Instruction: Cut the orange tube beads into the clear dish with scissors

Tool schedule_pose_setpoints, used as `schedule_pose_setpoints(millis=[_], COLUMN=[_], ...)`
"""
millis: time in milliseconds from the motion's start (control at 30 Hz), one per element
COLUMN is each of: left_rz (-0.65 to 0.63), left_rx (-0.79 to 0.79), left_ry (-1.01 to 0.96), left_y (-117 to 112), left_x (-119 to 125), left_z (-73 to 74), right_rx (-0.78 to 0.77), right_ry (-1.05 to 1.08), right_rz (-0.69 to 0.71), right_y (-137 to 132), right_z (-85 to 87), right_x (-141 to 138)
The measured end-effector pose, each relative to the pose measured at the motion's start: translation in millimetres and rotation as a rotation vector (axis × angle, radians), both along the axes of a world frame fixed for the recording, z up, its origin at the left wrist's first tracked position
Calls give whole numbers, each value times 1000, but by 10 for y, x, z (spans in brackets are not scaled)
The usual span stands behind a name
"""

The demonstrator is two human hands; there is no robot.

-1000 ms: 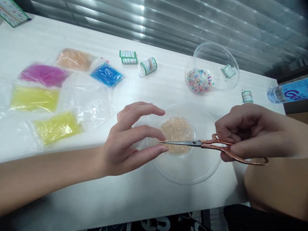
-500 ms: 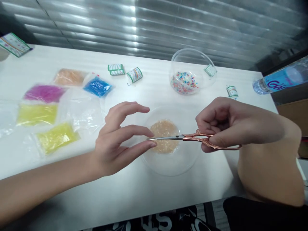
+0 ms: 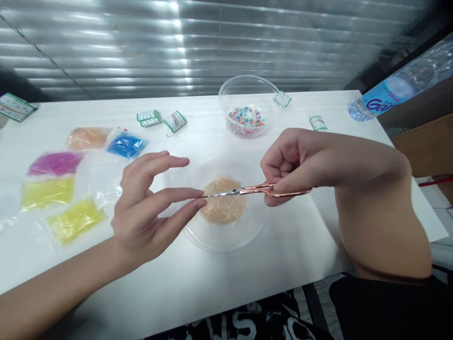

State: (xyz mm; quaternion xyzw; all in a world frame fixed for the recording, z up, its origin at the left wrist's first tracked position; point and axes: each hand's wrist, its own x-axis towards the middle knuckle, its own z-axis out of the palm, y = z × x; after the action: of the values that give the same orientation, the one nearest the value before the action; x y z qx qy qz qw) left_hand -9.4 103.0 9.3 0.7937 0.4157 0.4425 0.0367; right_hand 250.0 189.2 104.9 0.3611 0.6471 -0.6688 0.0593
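My right hand (image 3: 300, 163) grips copper-handled scissors (image 3: 262, 190), their closed steel blades pointing left over a clear shallow dish (image 3: 219, 236) that holds a pile of pale peach beads (image 3: 222, 210). My left hand (image 3: 148, 208) hovers at the dish's left rim with fingers spread; its lower fingertips meet the blade tips. Whether something thin is pinched there cannot be made out.
Bags of beads lie at the left on the white table (image 3: 212, 283): peach (image 3: 87, 138), blue (image 3: 125, 145), magenta (image 3: 54, 163), two yellow (image 3: 47, 191). A clear bowl of mixed beads (image 3: 247, 118), small striped rolls (image 3: 175, 121) and a lying water bottle (image 3: 392, 92) are farther back.
The view has tilted up and shifted, so everything sits lower and further left. Both hands keep their pose over the dish; the scissors stay closed, blade tips at my left fingertips.
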Motion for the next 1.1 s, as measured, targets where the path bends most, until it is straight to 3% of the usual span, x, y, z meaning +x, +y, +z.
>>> schedule_pose_setpoints(millis=[133,400,633,767,1000,1100], left_rz=[11,40,1,-26,-62,-167], left_rx=[69,-27,-22,-128,-240,-296], left_ry=[9,55,71,-17,-153,-253], left_y=[13,-14,22,4,22,35], left_x=[-7,-15,-8,22,12,-33], left_z=[-20,-29,-12,-12,-68,-139], right_rx=[157,524,887,1067,1200,1190], right_ry=[-113,-489,-554,-599,-536,-506], right_rz=[51,139,191,186,201,199], right_y=[33,-74,-241,-314,-342,-337], right_z=[8,111,79,70,8,-12], right_x=[70,196,243,144,21,-20])
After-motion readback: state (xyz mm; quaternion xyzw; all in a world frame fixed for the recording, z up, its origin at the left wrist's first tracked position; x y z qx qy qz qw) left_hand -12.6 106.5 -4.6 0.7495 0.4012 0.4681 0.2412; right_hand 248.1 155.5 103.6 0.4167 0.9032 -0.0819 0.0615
